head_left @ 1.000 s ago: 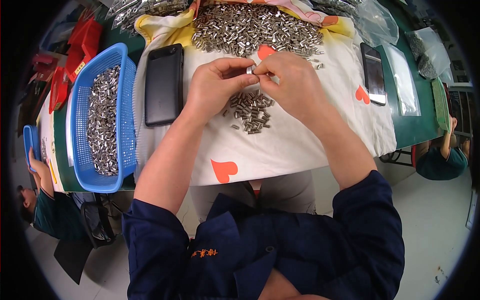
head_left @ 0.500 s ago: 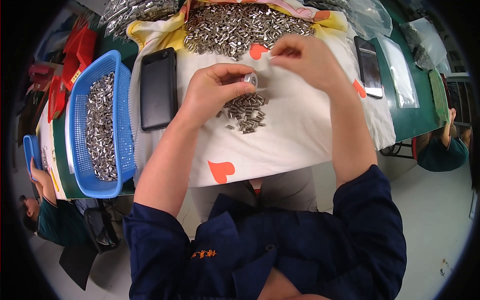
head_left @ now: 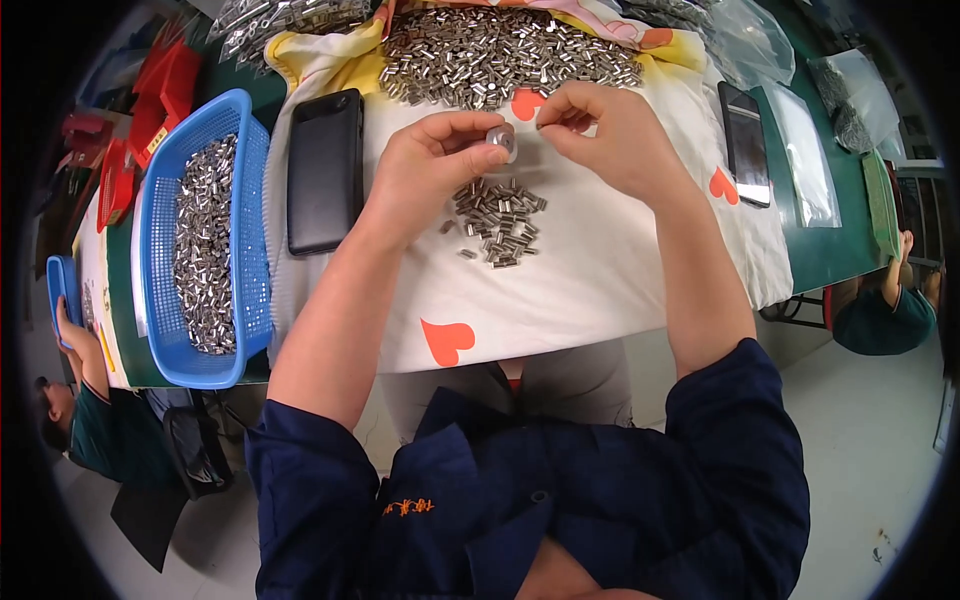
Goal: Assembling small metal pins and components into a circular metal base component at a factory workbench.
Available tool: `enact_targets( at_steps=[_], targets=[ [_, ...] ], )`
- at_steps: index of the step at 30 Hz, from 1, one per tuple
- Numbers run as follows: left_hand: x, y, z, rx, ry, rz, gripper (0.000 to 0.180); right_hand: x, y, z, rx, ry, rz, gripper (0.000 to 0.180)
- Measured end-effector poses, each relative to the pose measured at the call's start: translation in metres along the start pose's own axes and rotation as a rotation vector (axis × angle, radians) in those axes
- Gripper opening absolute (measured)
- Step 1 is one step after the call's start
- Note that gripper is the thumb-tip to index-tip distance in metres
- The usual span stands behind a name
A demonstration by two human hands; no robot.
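Now the left hand [head_left: 430,165] pinches a small round silver part [head_left: 502,138] between thumb and fingers, above the white cloth [head_left: 600,280] with orange hearts. Just beside it, the right hand [head_left: 605,140] has its fingertips closed together; whether something is between them I cannot tell. Below the hands lies a small heap of short metal cylinders [head_left: 495,220], and a big heap [head_left: 500,55] lies further away. At the left, beyond a black phone [head_left: 325,170], a blue basket [head_left: 255,200] on the bench holds many similar metal pieces.

Two phones [head_left: 324,172]; one blue basket [head_left: 160,300]; two piles of metal pieces [head_left: 497,218].
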State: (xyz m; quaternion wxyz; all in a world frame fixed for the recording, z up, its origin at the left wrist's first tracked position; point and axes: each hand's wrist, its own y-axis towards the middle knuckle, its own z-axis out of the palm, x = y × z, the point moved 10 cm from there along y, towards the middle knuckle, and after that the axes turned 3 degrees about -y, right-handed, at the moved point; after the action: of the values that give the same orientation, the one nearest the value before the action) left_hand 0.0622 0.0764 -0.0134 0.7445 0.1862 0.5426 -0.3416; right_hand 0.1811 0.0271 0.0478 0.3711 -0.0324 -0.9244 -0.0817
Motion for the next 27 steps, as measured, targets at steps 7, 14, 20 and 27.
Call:
enact_targets(
  at_steps=[7, 14, 20, 27],
  targets=[
    [0.0, -0.001, -0.001, 0.032, -0.097, 0.033, 0.027, 0.022, -0.003, 0.012, -0.022, 0.226, -0.123, 0.007],
    [-0.002, -0.001, -0.004, -0.064, 0.086, 0.035, 0.028, 0.049, -0.016, 0.005, -0.259, -0.171, -0.356, 0.01],
    [0.002, -0.005, 0.002, 0.001, 0.098, -0.052, 0.028, 0.012, -0.003, 0.015, 0.069, 0.134, -0.091, 0.01],
    [0.004, -0.005, 0.015, 0.149, 0.024, -0.041, 0.03, -0.002, 0.005, -0.007, -0.001, 0.263, 0.004, 0.012]
  ],
)
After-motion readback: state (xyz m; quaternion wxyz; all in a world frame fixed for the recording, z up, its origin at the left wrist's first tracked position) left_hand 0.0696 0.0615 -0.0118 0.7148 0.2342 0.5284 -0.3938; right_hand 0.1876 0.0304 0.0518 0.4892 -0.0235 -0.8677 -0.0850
